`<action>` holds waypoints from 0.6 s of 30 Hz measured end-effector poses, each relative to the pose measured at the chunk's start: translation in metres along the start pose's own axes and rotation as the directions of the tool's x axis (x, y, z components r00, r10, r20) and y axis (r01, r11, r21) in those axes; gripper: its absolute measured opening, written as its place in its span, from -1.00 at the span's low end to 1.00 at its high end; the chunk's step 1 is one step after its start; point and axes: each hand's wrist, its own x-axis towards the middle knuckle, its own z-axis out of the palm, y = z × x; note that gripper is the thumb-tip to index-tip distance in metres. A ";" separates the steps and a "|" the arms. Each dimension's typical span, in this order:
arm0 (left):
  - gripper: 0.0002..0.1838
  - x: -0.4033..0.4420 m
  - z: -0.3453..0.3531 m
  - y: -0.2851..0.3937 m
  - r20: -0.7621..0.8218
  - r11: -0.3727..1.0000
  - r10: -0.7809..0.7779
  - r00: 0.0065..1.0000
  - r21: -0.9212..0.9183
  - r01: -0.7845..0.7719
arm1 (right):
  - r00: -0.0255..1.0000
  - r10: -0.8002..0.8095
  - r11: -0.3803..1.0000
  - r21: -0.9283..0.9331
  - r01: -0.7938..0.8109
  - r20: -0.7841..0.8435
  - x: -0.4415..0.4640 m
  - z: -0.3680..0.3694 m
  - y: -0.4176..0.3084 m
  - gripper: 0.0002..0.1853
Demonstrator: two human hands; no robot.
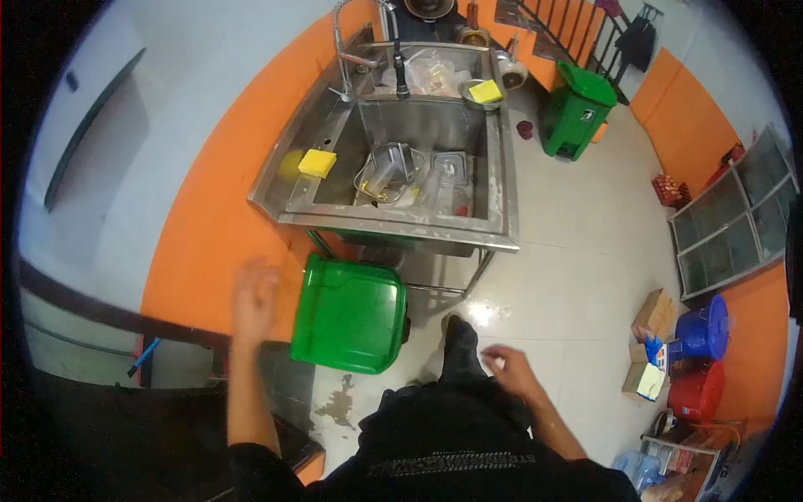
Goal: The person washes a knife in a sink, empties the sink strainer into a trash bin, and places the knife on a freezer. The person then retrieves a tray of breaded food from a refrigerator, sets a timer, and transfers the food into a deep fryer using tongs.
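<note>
My left hand (257,297) is raised beside the orange wall, left of a green lidded bin (351,314). It is smeared by motion, so its fingers do not show clearly. Low in front of my body, my right hand (512,370) hangs over the floor, fingers loosely apart and nothing in them. Ahead stands a steel sink (393,219). Its near basin holds a wire basket (381,194) and metal pans (450,167). One yellow sponge (318,163) lies on the left ledge; another yellow sponge (485,91) rests on a round metal bowl (470,102) at the right rim.
A spring-hose faucet (401,79) rises over the sink, and a plastic bag (435,74) fills its far basin. Another green bin (577,113) stands at the back right. Along the right wall are a glass-fronted cabinet (736,213), cardboard boxes (652,311), a blue bucket (703,328) and a red bucket (697,391).
</note>
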 end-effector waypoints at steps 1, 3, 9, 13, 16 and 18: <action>-0.79 0.021 -0.011 -0.007 -0.065 0.994 -0.003 0.998 0.112 0.011 | 0.995 -0.086 0.996 -0.006 0.086 -0.052 0.035 -0.012 -0.005 -0.80; -0.78 0.057 -0.032 -0.023 -0.189 0.953 -0.003 0.982 0.298 0.060 | 0.993 -0.106 0.994 -0.015 0.105 -0.044 0.113 -0.043 -0.037 -0.81; -0.63 0.131 -0.072 -0.096 -0.266 0.435 0.291 0.919 0.892 0.121 | 0.981 -0.166 0.978 -0.109 0.177 0.102 0.400 -0.039 -0.019 -0.82; -0.51 0.135 -0.071 -0.135 -0.170 0.063 0.197 0.965 0.985 0.161 | 0.982 0.036 0.860 -0.507 0.065 0.186 0.544 0.029 0.049 -0.47; -0.48 0.140 -0.066 -0.144 -0.135 -0.035 0.199 0.971 0.989 0.145 | 0.942 0.259 0.780 -0.622 -0.073 0.215 0.591 0.061 0.076 -0.35; -0.47 0.146 -0.061 -0.143 -0.135 -0.061 0.191 0.972 0.987 0.149 | 0.956 0.247 0.788 -0.607 -0.103 0.159 0.605 0.077 0.096 -0.35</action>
